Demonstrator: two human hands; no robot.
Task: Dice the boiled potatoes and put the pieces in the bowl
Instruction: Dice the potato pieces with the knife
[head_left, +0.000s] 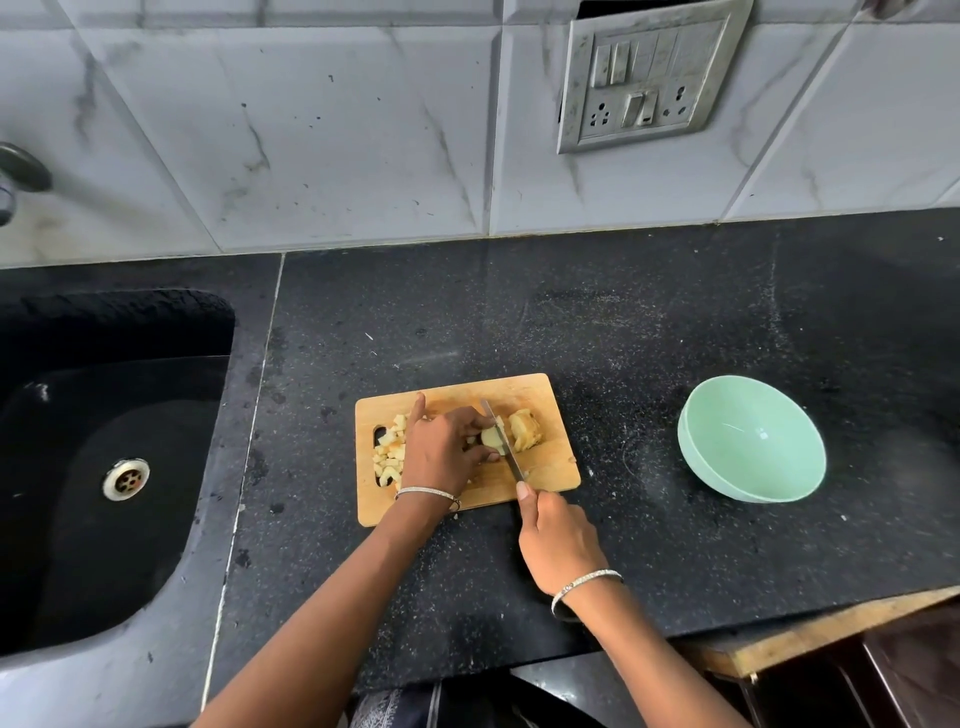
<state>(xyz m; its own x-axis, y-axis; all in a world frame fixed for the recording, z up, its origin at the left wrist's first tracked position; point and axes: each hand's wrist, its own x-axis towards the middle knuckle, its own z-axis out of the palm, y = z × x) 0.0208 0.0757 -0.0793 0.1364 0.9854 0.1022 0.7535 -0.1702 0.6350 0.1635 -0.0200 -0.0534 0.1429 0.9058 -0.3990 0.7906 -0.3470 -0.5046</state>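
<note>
A wooden cutting board (524, 389) lies on the black counter. My left hand (441, 452) holds a pale potato piece (491, 439) down on the board. My right hand (558, 540) grips the handle of a knife (501, 436), with the index finger along its spine; the blade cuts into the potato just right of my left fingers. More potato chunks (524, 428) lie to the right of the blade. Several diced pieces (389, 454) are piled at the board's left end. A mint-green bowl (753, 447) sits tilted on the counter to the right, with nothing in it.
A black sink (104, 467) with a metal drain lies to the left. The tiled wall behind carries a switch and socket plate (644, 78). A tap (21, 176) shows at the far left. The counter's front edge runs close below my arms.
</note>
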